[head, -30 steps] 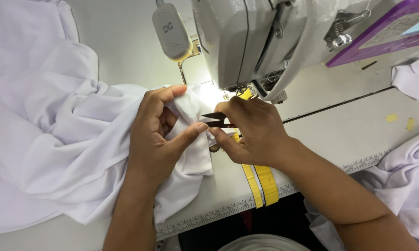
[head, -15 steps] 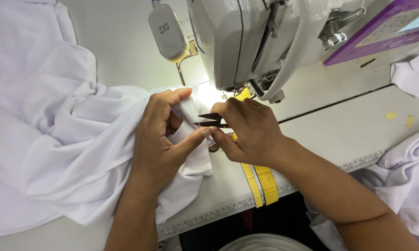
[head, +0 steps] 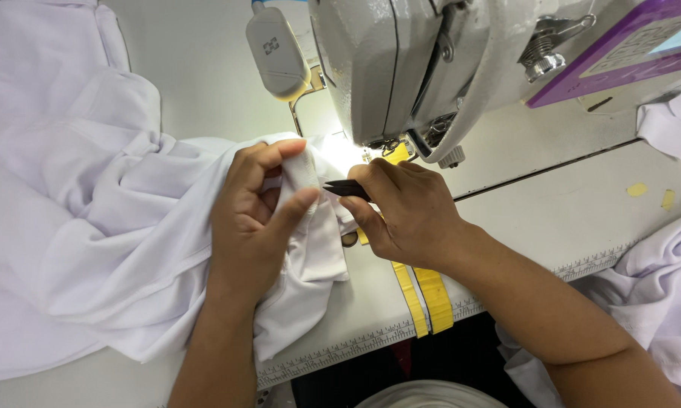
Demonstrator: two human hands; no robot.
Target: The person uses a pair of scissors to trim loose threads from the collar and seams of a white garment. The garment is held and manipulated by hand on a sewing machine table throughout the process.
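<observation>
A white garment [head: 106, 227] lies bunched over the left of the sewing table. My left hand [head: 253, 223] pinches a folded edge of this fabric between thumb and fingers, lifting it slightly. My right hand [head: 408, 215] grips small black thread snips [head: 345, 187], their tips pointing left and touching the pinched edge. Both hands sit just in front of the needle area of the grey sewing machine [head: 401, 68], which is lit by a bright lamp.
Yellow tape strips [head: 423, 298] run to the table's ruled front edge. A purple control panel [head: 627, 53] sits on the machine at the right. More white fabric [head: 665, 287] hangs at the right, and a white scrap [head: 673, 125] lies at far right.
My left hand has turned the pinched fabric edge up a little, and the snips have closed in on it. Both hands otherwise stay in place.
</observation>
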